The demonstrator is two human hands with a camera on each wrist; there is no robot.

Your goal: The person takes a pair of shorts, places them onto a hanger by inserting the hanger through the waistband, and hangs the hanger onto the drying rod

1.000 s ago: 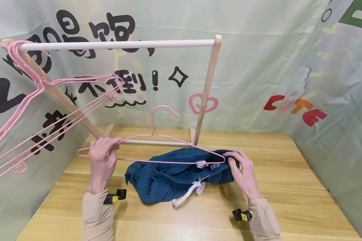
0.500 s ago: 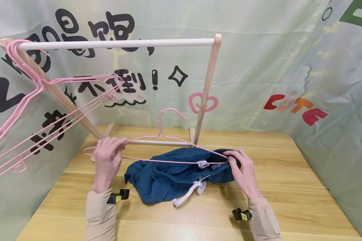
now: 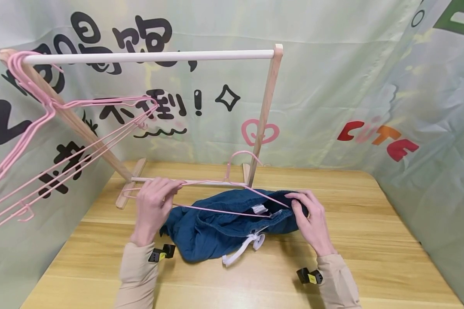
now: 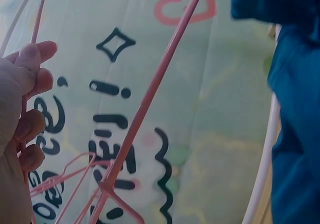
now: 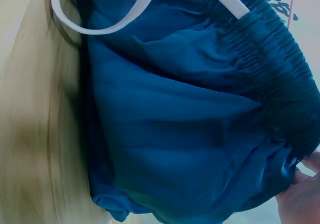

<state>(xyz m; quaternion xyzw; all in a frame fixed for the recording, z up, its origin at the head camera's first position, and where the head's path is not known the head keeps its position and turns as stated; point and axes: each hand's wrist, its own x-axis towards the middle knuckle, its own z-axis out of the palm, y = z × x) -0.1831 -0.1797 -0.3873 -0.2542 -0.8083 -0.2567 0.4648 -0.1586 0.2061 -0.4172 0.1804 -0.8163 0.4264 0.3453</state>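
In the head view my left hand pinches the left shoulder of a pink wire hanger, its hook upward. The hanger's right end is inside the open waist of the blue drawstring pants, hidden by cloth. My right hand grips the right end of the waistband, thumb outside. A white drawstring hangs from the front. The left wrist view shows the left fingers curled round the hanger wire. In the right wrist view the gathered waistband runs to the right hand at the edge.
Behind the pants stands a wooden rack with a white top rail and a lower bar. Several pink hangers hang at its left end. The wooden table meets a printed cloth backdrop behind and at the sides.
My left hand has moved the hanger to the right and its hook sits lower. The hanger's right end has passed into the waist opening. The right hand has stayed nearly still.
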